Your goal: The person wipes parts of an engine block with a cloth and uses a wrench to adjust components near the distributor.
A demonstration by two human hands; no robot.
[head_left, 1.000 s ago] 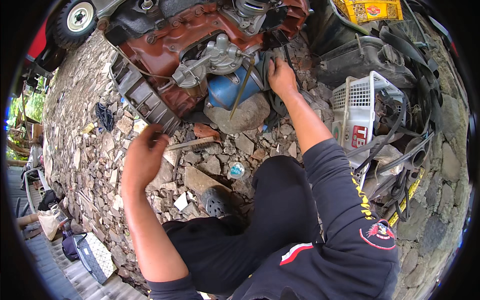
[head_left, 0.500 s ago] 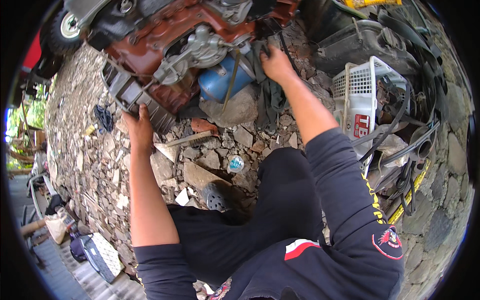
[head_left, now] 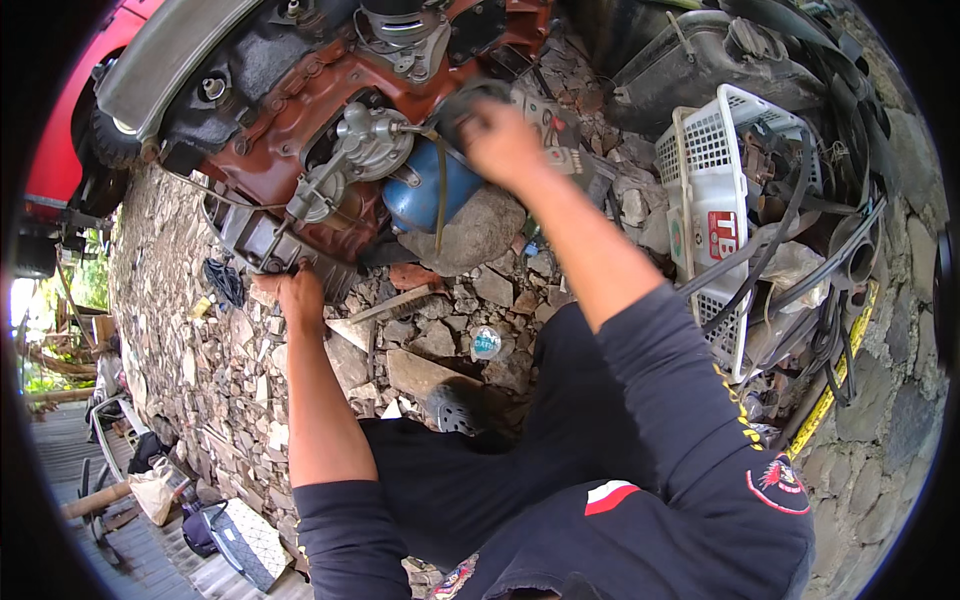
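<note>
A red-brown engine block (head_left: 255, 150) with grey metal fittings lies on the rubble. My left hand (head_left: 296, 292) grips the lower edge of its finned aluminium housing (head_left: 245, 240), at the engine's left. My right hand (head_left: 492, 140), blurred, is closed on a dark grey cloth (head_left: 545, 135), raised over the engine's right part, just above the blue cylinder (head_left: 420, 200). A silver pump-like fitting (head_left: 365, 140) sits beside that cylinder. A large stone (head_left: 470, 240) lies under the cylinder. A wooden-handled brush (head_left: 395, 303) lies on the stones between my hands.
A white plastic basket (head_left: 735, 275) of hoses and metal parts stands at the right, before a black plastic housing (head_left: 680, 70) and a stone wall (head_left: 885, 460). A red vehicle (head_left: 65, 140) is at upper left. Corrugated sheets (head_left: 90, 470) with bags lie at lower left.
My left hand has come onto the housing's edge. My right hand has swept up and leftward with the cloth, which hung beside the cylinder earlier. The view has shifted slightly.
</note>
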